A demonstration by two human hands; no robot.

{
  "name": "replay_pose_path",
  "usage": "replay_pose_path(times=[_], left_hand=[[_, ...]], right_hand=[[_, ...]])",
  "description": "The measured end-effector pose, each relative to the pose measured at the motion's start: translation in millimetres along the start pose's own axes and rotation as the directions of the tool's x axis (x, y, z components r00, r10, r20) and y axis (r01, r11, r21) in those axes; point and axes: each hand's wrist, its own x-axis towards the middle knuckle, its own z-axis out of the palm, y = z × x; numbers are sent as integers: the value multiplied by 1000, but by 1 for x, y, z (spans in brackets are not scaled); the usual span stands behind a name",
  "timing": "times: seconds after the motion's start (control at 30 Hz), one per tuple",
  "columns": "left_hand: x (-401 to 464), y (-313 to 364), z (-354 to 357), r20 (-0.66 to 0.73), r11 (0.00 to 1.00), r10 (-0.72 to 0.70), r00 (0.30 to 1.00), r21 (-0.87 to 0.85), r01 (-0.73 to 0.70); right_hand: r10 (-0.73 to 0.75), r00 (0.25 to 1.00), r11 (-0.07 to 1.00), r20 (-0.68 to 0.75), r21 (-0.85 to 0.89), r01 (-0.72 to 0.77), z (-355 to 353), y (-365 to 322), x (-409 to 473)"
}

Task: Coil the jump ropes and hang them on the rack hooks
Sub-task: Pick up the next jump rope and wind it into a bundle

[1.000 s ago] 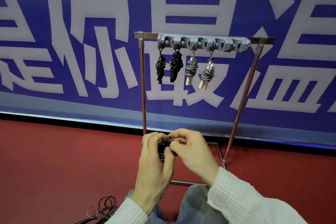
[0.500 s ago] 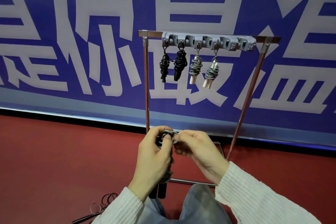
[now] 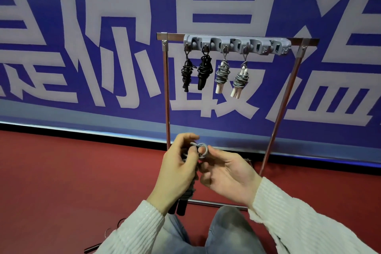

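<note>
- Broadly, a blue fabric banner with large pale characters [image 3: 103, 51] fills the upper two thirds of the frame, and a dark red floor [image 3: 61, 171] spreads below it.
- A chrome tube rack with slanted legs [image 3: 167, 93] stands right of centre against the banner; a grey plastic hook strip [image 3: 237, 44] runs along its top bar.
- Four coiled bundles hang from the strip, side by side: two black coiled jump ropes [image 3: 187, 75] [image 3: 204, 72] at the left, then two grey coiled jump ropes with white handles [image 3: 222, 75] [image 3: 240, 79].
- White ribbed-knit sleeves [image 3: 299, 218] enter from the bottom corners, with grey trousers [image 3: 226, 231] between them.
- Low in the centre, the left hand [image 3: 177, 173] is wrapped around a coiled jump rope with a grey cord and black handles [image 3: 203, 149]; its handles point down below the wrist.
- The right hand [image 3: 228, 173], palm up and just beside the left, has curled fingers touching the grey loop at the bundle's top; whether they pinch it I cannot tell.
- Loose dark cord [image 3: 115, 227] lies on the floor at lower left, partly hidden by the sleeve.
</note>
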Motion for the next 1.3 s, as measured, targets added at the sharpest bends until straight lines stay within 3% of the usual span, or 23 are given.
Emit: replay_pose_path(times=[0.17, 0.27, 0.33, 0.4, 0.47, 0.53, 0.63, 0.9, 1.07, 1.3], left_hand=[[-2, -3, 3, -1, 999, -14, 1000, -33, 14], [-3, -5, 8, 1, 996, -54, 999, -77, 54], [-2, -6, 11, 2, 990, -81, 997, -118, 81], [3, -5, 14, 17, 988, -93, 996, -124, 94], [14, -3, 18, 74, 981, -129, 989, -136, 138], [30, 0, 25, 176, 943, -238, 955, -196, 271], [54, 11, 38, 307, 817, -348, 886, -364, 447], [98, 31, 74, 378, 794, -280, 883, -425, 434], [131, 37, 104, 345, 958, -126, 930, -199, 204], [204, 41, 167, 336, 997, 22, 941, -82, 6]], right_hand=[[-8, 985, 999, -171, -47, 0, 1, -4, 1], [-95, 961, 971, -259, -236, 32, 3, -7, 1], [-251, 924, 817, -288, -575, 43, 5, -13, -2], [-408, 880, 612, -242, -788, 67, 2, -21, -4], [-495, 856, 539, -146, -825, 171, -4, -31, -4], [-576, 818, 462, -19, -833, 305, -8, -40, -3], [-644, 764, 505, -42, -774, 383, -14, -57, -2], [-721, 678, 511, -145, -771, 379, -29, -109, 9], [-747, 605, 594, -276, -687, 419, -40, -145, 22], [-799, 451, 583, -398, -699, 415, -66, -224, 33]])
